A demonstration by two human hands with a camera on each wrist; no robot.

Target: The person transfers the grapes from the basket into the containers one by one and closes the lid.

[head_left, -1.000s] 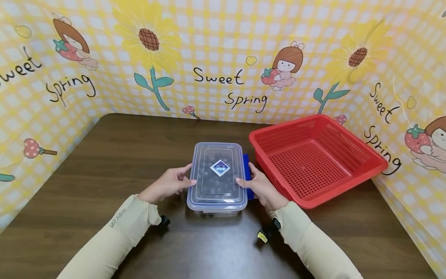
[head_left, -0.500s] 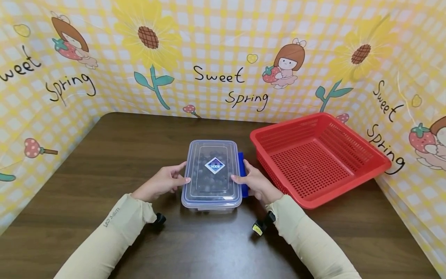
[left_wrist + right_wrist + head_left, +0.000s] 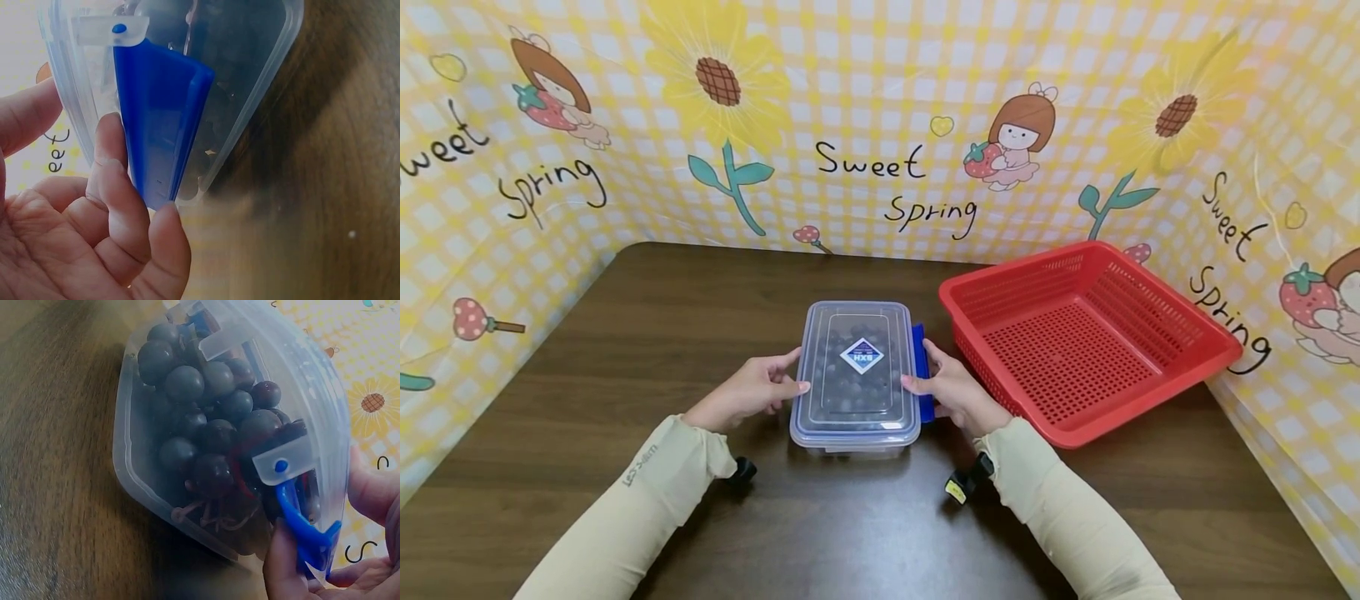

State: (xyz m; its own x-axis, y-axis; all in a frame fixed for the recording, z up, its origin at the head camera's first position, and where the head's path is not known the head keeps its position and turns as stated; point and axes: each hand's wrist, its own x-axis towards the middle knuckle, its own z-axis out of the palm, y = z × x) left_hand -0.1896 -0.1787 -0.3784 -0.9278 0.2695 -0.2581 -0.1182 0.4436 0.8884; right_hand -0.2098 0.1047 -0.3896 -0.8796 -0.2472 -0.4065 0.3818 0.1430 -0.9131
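Note:
A clear plastic food container (image 3: pixel 857 400) with a lid and a diamond-shaped label sits on the table, dark round grapes (image 3: pixel 212 434) and stems visible through its wall. My left hand (image 3: pixel 745 392) holds the container's left side, thumb at the lid edge. In the left wrist view its fingertips touch a blue latch (image 3: pixel 159 119) that hangs along the wall. On the opposite side my right hand (image 3: pixel 955 387) grips the container, thumb on the lid rim and fingers at the other blue latch (image 3: pixel 306 531), which sticks outward. The undersides of both hands are hidden in the head view.
To the right stands a red perforated basket (image 3: pixel 1195 346), its near corner close to my right wrist. Dark wooden table (image 3: pixel 647 333) surrounds the container. A yellow checked cloth (image 3: pixel 880 92) rises behind and at both sides.
Both hands and the container have shifted slightly to the left since a second ago. Over the last half second they barely move. The basket stays in place.

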